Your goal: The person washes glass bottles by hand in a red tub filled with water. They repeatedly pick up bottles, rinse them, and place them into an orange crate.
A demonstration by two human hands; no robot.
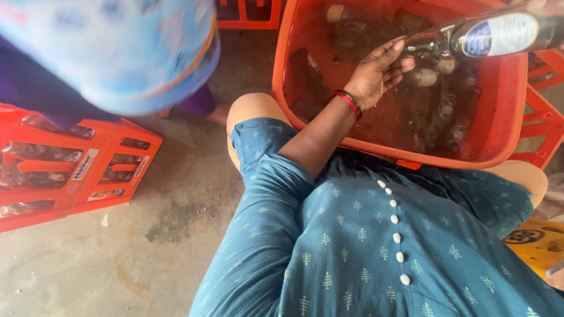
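Holding a clear glass bottle with a blue-and-white label (pixel 499 34) sideways over the big orange plastic tub of murky water (pixel 517 88), so a slip looks like the main risk: wet glass, and more bottles sunk right below to smash into. Left hand (pixel 379 70) reaches out over the tub, fingers loosely curled, tips touching the bottle's neck end. Right hand (pixel 543 6) barely shows at the top edge, so can't tell its grip. Red crate of bottles (pixel 70 170) sits off left.
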